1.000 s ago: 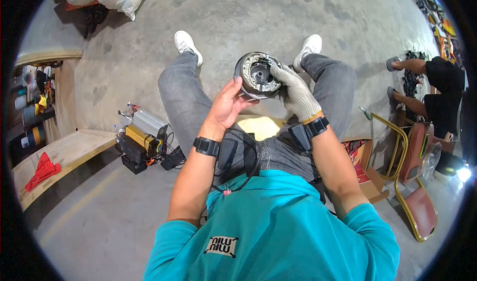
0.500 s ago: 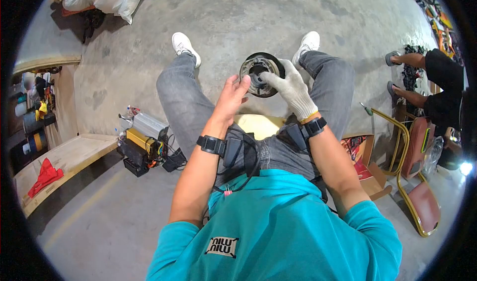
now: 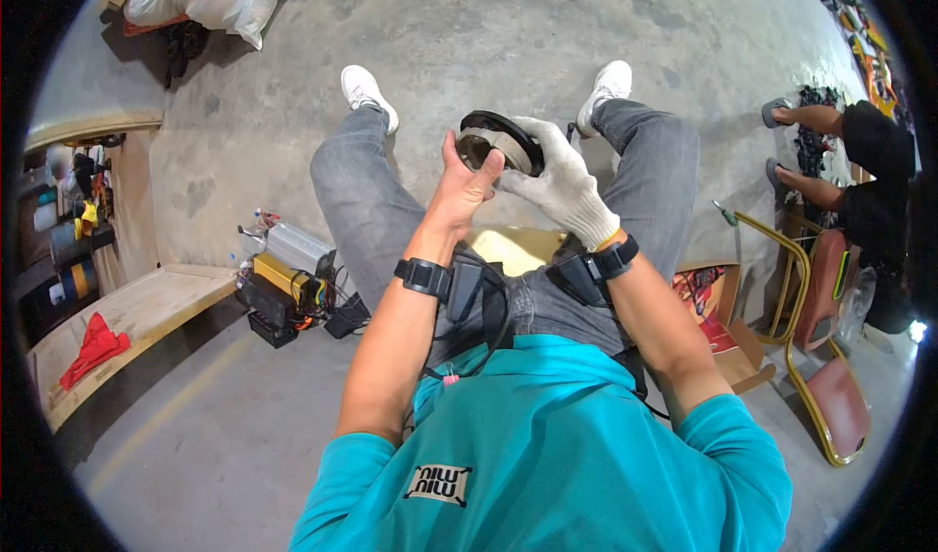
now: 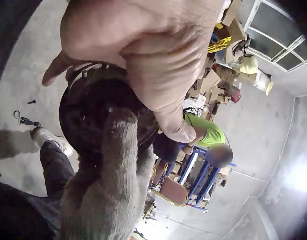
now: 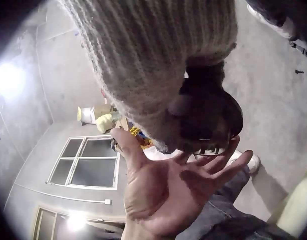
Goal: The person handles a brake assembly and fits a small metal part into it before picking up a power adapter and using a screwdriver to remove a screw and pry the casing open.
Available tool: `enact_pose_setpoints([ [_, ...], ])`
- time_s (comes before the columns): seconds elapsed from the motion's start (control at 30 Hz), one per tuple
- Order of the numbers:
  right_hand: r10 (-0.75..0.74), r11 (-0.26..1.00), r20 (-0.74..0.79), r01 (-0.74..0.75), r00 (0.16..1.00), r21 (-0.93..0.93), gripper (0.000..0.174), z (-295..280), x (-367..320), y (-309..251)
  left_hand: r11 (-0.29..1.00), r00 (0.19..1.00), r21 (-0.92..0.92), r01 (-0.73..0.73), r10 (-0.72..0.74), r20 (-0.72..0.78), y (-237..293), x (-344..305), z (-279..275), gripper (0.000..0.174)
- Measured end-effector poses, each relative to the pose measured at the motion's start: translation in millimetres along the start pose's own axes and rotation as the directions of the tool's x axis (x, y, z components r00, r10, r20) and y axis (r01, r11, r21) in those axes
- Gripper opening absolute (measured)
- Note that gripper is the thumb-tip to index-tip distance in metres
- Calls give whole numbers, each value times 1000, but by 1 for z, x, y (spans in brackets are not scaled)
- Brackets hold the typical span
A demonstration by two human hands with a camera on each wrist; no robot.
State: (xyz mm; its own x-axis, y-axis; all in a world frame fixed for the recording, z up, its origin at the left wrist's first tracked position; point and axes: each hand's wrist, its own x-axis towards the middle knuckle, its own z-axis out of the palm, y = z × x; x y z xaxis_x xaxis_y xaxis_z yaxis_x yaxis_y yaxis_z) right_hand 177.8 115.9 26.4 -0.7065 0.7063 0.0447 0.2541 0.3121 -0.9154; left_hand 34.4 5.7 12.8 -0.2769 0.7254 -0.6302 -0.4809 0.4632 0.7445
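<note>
Between the knees, a round drum brake assembly (image 3: 510, 149) is held up off the floor, tilted, its dark backing plate (image 3: 500, 120) toward the far side and a pale ring of brake shoes facing nearer. A knitted glove covers my right hand (image 3: 565, 179), which grips the assembly from the right; in the left wrist view the gloved thumb (image 4: 121, 145) lies across its dark face. My bare left hand (image 3: 454, 195) is at its left side. Seen from the right wrist, that left hand (image 5: 168, 190) has spread, fairly straight fingers, with fingertips right at the assembly's edge.
To the left are metal-cased electrical units (image 3: 293, 264) with cables and a low wooden bench (image 3: 147, 308) bearing a red cloth (image 3: 95, 352). A cardboard box (image 3: 743, 352) and a gold-framed chair (image 3: 826, 303) stand right. Another person's legs (image 3: 816, 127) show beyond. Small hardware (image 4: 32, 102) lies on the floor.
The brake assembly has turned from facing up at the head camera to a steep tilt. My left hand came away from it, then moved back to its edge; the gloved right hand has kept hold.
</note>
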Motion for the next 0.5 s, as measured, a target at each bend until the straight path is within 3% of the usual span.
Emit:
enact_pose_setpoints([
  [0.2,-22,997,88,15,996,79,65,-5,0,-4,999,997,-39,-26,23,-71,3,1,1,143],
  [0.27,-18,994,106,7,994,106,64,-9,0,-9,989,997,-138,-53,45,-65,3,0,1,133],
  [0.33,116,978,176,-144,977,152,58,-15,-1,-16,987,998,-156,-47,40,-48,-1,3,-6,127],
  [0.4,209,865,187,-271,960,422,51,-18,4,-9,984,999,-175,-42,37,-30,-3,4,-13,120],
  [0.47,265,819,177,-318,948,478,46,-24,7,-9,964,995,-260,-63,81,58,-4,5,-21,108],
  [0.5,339,764,165,-373,926,526,46,-25,8,-7,951,993,-299,-76,98,59,1,-1,-21,92],
])
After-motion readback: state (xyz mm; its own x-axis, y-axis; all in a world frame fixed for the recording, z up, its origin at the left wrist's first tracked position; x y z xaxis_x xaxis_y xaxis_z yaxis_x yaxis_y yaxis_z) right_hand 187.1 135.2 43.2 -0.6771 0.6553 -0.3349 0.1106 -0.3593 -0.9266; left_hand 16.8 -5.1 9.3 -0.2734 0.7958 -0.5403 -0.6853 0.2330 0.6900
